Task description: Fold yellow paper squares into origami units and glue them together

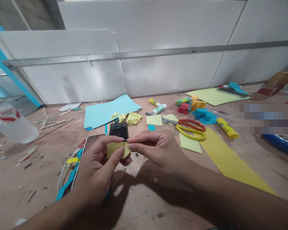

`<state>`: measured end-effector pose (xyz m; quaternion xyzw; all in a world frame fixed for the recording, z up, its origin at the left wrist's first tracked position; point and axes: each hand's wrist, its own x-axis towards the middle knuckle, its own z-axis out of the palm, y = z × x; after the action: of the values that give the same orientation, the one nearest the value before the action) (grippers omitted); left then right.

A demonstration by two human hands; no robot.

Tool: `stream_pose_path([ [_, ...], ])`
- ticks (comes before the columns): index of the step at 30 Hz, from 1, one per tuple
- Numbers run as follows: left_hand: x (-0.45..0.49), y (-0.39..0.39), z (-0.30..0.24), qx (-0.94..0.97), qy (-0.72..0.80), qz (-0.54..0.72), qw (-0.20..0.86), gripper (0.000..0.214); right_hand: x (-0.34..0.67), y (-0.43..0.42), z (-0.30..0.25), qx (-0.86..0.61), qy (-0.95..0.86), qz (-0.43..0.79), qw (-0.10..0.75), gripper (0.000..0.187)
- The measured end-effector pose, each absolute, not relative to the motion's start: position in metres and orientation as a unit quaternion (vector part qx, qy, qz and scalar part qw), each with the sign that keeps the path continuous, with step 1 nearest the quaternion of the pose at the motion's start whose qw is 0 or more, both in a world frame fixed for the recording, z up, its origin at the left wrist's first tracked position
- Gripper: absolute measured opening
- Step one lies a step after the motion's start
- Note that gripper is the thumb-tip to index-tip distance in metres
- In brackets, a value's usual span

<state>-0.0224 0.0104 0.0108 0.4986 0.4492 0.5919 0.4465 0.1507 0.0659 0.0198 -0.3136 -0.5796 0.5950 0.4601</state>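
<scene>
Held above table [44, 187] — folded paper [114, 150], between left hand [96, 166] and right hand [160, 150]. Just behind: device [118, 130]; farther back, folded pieces [133, 118] at front edge of large sheets [105, 111]. Beside left hand, partly hidden: phone [89, 142]. Far left: bottle [14, 123]. Right of folded pieces: scissors [178, 122], overlapping small sheet [190, 146]. Farther right: glue stick [227, 128] — beside long strip [237, 163]. Behind all: wall panels [168, 73].

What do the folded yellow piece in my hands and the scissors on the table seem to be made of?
The folded yellow piece looks like matte paper, judging by its thin, crisp edges. The scissors seem to have metal blades, grey with a dull sheen; their red and yellow handles look smooth and slightly glossy, probably plastic, perhaps coated metal.
</scene>
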Motion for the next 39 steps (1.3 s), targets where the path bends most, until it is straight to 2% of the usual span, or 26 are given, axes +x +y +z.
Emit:
stream_pose_path([
  [14, -0.021, 0.007, 0.008, 0.515, 0.465, 0.588, 0.416, 0.015, 0.151, 0.063, 0.024, -0.353, -0.57, 0.587, 0.454, 0.016],
  [20, -0.017, 0.007, 0.017, 0.471, 0.504, 0.563, 0.455, 0.031, 0.151, 0.061, 0.025, -0.365, -0.578, 0.576, 0.449, 0.014],
  [27, -0.021, 0.016, 0.012, 0.462, 0.475, 0.553, 0.505, 0.04, 0.149, 0.067, 0.031, -0.375, -0.55, 0.594, 0.452, 0.013],
  [30, -0.021, 0.017, 0.011, 0.451, 0.478, 0.558, 0.506, 0.046, 0.15, 0.069, 0.031, -0.365, -0.54, 0.609, 0.452, 0.019],
  [34, -0.021, 0.015, 0.014, 0.465, 0.488, 0.559, 0.483, 0.048, 0.151, 0.071, 0.025, -0.339, -0.581, 0.61, 0.419, 0.042],
  [39, -0.021, 0.014, 0.016, 0.491, 0.495, 0.559, 0.449, 0.047, 0.151, 0.072, 0.021, -0.332, -0.599, 0.591, 0.426, 0.032],
])
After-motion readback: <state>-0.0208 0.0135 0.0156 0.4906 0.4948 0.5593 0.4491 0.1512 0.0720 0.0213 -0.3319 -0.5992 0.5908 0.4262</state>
